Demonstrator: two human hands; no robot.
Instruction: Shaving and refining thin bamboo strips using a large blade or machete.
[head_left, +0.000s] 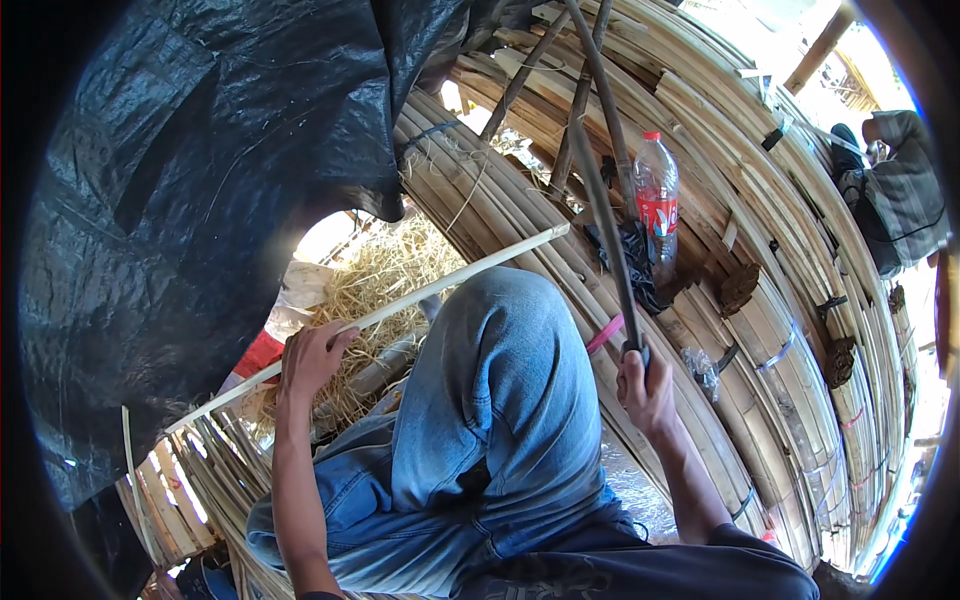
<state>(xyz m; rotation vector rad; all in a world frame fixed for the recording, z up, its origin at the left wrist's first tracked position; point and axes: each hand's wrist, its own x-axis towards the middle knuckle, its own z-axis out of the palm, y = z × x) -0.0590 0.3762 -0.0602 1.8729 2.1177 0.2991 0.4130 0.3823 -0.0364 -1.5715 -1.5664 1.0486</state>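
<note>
A long, pale bamboo strip [455, 277] slants across in front of my raised knee. My left hand [312, 362] is closed around its lower part, left of the knee. To the right of the knee, my right hand [647, 388] grips a long knife [612, 240] by its handle. The dark, narrow blade points up and away from me, apart from the strip. Beneath the left hand and strip lies a heap of fine straw-coloured shavings [385, 268].
Bundles of split bamboo [735, 190] lie tied to my right. A red-capped plastic bottle [657, 205] stands on them beside a black plastic bag [640, 262]. Black sheeting [215, 170] hangs at the left. Another person's leg [905, 185] shows at the far right.
</note>
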